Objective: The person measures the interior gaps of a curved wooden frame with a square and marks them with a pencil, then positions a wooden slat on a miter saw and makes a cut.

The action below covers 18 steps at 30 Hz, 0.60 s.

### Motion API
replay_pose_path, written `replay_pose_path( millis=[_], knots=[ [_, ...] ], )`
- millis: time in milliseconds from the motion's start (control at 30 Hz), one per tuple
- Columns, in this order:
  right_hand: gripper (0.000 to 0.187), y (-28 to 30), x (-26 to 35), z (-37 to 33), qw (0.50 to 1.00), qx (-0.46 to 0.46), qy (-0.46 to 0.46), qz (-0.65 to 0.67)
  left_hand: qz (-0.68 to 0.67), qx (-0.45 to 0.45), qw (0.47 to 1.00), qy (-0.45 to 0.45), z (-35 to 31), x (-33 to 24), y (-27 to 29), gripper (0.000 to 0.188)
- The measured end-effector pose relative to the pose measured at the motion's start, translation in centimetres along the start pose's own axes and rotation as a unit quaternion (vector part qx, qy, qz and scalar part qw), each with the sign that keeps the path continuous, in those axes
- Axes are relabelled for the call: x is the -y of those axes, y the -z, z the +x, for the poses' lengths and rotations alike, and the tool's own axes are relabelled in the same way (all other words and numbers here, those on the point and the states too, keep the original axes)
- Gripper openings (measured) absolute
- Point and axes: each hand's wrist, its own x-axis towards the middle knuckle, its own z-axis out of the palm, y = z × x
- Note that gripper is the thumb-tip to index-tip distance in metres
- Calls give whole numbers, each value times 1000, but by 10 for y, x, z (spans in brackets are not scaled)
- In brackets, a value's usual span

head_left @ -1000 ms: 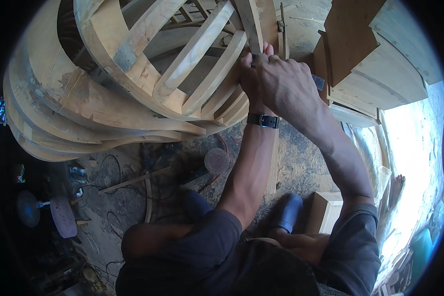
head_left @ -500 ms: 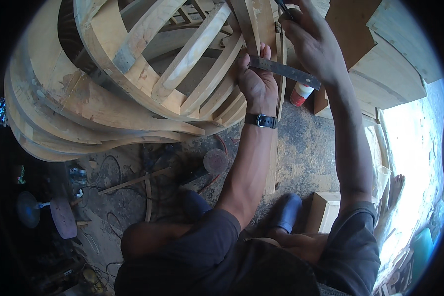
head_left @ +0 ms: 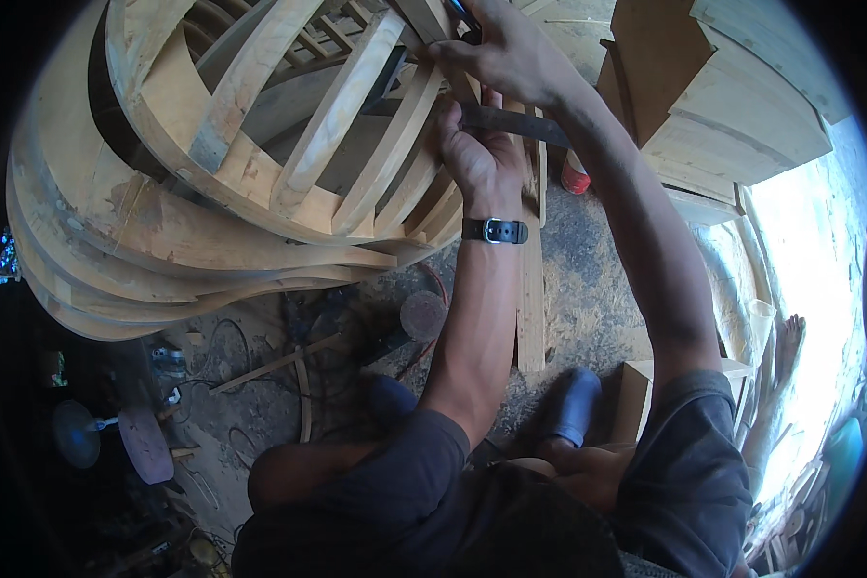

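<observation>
My left hand point(head_left: 480, 164), wearing a black watch strap, is closed on a dark steel ruler point(head_left: 522, 123), pinched near one end against the edge of a large curved wooden frame point(head_left: 342, 120). The ruler points off to the right, its far end passing behind my right forearm. Just above, my right hand point(head_left: 515, 58) is closed around a slim dark object point(head_left: 462, 13) with a bluish shine, too cut off by the top edge to name. Its fingers reach onto the frame's slats, over the upright piece by my left hand.
A white-and-red bottle point(head_left: 575, 175) stands on the floor right of the ruler. Angular wooden casework point(head_left: 732, 120) is at the upper right. A long plank point(head_left: 531, 328) lies below my hands. Cables, wood strips and a pedestal fan point(head_left: 135, 443) are at lower left.
My right hand has moved left and down from beyond the ruler onto the frame, with the slim object. My left hand stays on the ruler; the whole view has shifted slightly.
</observation>
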Motion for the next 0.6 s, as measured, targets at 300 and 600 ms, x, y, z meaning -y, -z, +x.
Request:
replay_pose_path(
  millis=[300,600],
  knots=[
    [28,-5,3,-8,996,-22,83,24,0,6,1000,3,3,-2,8,26],
    [33,-3,-14,4,992,-24,111,-56,50,48,996,50,-13,-8,20,35]
  ],
)
